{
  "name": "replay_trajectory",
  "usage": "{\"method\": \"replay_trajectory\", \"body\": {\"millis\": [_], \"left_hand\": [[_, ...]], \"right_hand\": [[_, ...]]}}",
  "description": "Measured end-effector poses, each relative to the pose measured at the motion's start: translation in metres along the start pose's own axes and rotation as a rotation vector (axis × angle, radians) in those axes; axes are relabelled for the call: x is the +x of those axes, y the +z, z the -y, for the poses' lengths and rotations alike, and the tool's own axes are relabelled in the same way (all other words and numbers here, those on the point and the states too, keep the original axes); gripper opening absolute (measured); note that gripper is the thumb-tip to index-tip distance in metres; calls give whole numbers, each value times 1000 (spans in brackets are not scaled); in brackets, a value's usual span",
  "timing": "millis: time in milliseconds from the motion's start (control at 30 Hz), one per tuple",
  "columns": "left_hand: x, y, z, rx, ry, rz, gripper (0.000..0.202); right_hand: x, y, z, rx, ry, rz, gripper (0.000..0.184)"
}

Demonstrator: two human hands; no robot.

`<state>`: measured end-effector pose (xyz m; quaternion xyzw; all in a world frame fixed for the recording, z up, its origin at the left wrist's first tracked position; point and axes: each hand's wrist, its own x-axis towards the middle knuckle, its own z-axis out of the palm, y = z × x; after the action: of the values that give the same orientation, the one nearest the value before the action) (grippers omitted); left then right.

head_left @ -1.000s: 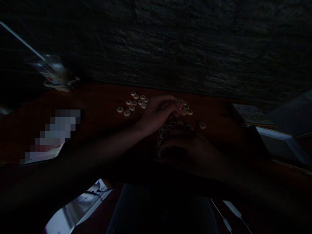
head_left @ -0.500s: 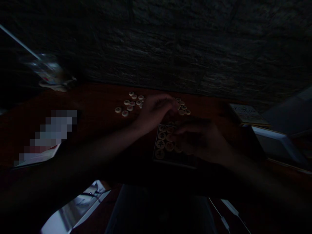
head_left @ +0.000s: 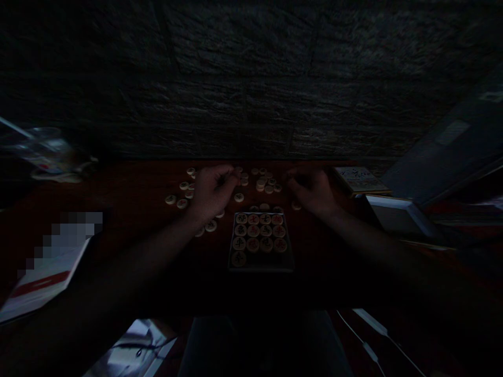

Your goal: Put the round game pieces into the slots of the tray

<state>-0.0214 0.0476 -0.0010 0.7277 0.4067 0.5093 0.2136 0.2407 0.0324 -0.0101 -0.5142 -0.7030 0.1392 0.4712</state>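
- From where I stand, the discs point(head_left: 253, 230) are being laid into a shallow tray point(head_left: 261, 269) in the near middle of the worktop point(head_left: 129, 183): three full rows, and one disc at the left of the near row.
- The left hand point(head_left: 213, 192) bends over the loose discs point(head_left: 182, 203) on the far left, thumb and fingers drawn close together; I cannot tell whether that grip pinches a disc.
- The right hand point(head_left: 314, 192) is curled just right of the far-right cluster point(head_left: 269, 189), a single disc point(head_left: 296, 206) below it on the near side. Its grip looks loosely closed, and I can't tell if anything is inside.
- I'd take each disc by its rim, turn the character up and lower it flat, so seated neighbours don't tip.
- The columns look to alternate dark and red marks; matching that would keep the near row tidy.
- Space in the tray is at the near right, so coming in from the near side seems safest.
- Two discs point(head_left: 264, 207) sit by the tray's far rim, and a sleeve of shadow covers much of the near side; low wrists could nudge them.
- The stone wall point(head_left: 243, 78) bounds the far edge. The open lid point(head_left: 401, 220) limits swing to the right, the cup point(head_left: 47, 152) is well apart at far left, and bare worktop lies between.
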Motion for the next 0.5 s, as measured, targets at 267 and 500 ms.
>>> {"method": "replay_trajectory", "body": {"millis": [267,500], "left_hand": [[3,-3,6,73,8,7,27],[4,-3,8,125,3,17,29]], "right_hand": [[9,2,-13,-73,-23,-45,19],[9,6,-13,-84,11,9,20]]}}
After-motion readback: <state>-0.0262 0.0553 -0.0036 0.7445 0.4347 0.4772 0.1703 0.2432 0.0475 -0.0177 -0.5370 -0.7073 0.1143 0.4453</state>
